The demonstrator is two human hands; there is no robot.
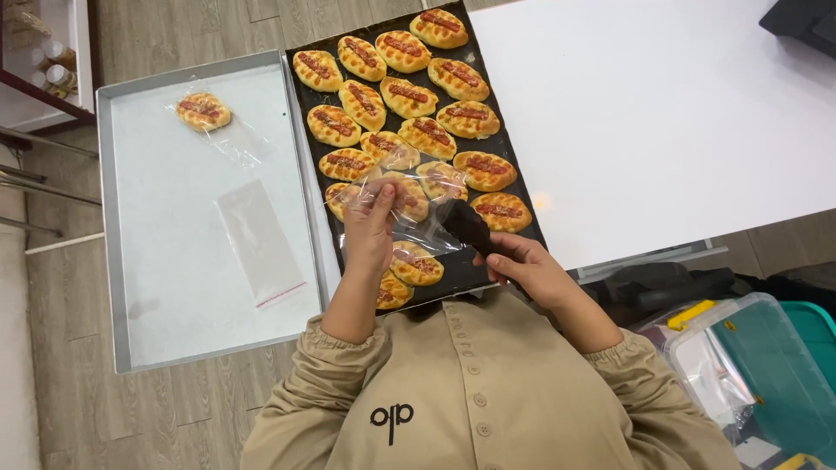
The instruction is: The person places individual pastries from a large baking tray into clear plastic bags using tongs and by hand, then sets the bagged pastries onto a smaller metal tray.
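Note:
My left hand [370, 224] holds up a clear plastic bag [409, 204] over the near end of a black baking tray [522, 204]. My right hand [522, 265] grips a dark tong-like tool [468, 226] whose tip points into the bag's mouth. Several oval buns with red strips on top [407, 96] lie in rows on the tray; one bun [416, 265] sits just below the bag. On the grey metal tray [174, 305] to the left lie one bagged bun [203, 111] and an empty clear bag [259, 242].
A white table [662, 113] carries the black tray's right side. Clear and teal plastic boxes [766, 374] stand at the lower right on the floor. A shelf with jars [48, 61] is at the upper left. Wood floor lies between.

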